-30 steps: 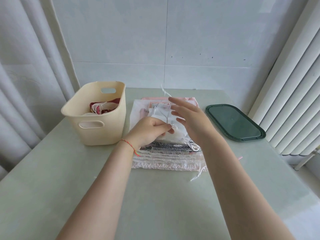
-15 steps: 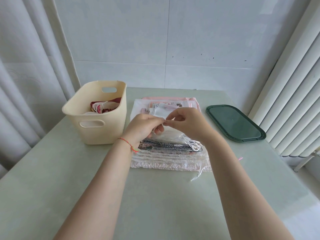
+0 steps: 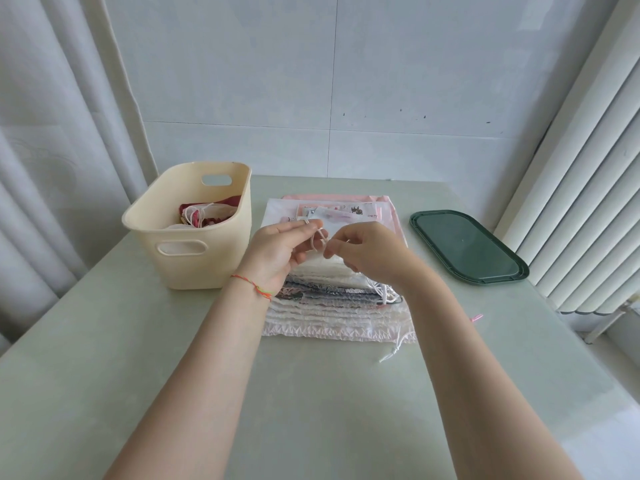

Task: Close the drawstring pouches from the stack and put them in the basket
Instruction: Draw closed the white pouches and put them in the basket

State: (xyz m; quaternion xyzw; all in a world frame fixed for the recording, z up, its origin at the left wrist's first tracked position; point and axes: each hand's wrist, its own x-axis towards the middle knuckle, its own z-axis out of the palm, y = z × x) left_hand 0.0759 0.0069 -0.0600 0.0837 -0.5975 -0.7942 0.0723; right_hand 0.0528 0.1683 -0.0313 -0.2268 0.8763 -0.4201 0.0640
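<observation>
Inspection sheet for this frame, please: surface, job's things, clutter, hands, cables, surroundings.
Surface: pale green table, bare at the near end.
Job's things: stack of pouches at centre; cream basket to its left, closed pouches inside.
Clutter: dark green tray on the right; small pink scrap near the right edge.
Hands: left hand and right hand each pinch the white cord of the top pouch.
Cables: nothing seen.
Surroundings: tiled wall, curtain left, blinds right.

We see a cream basket (image 3: pixel 194 251) at nine o'clock holding red and white pouches (image 3: pixel 204 216), a pink, white and grey-blue patterned stack (image 3: pixel 332 306) at centre, and a dark green tray (image 3: pixel 467 247) at three o'clock.
</observation>
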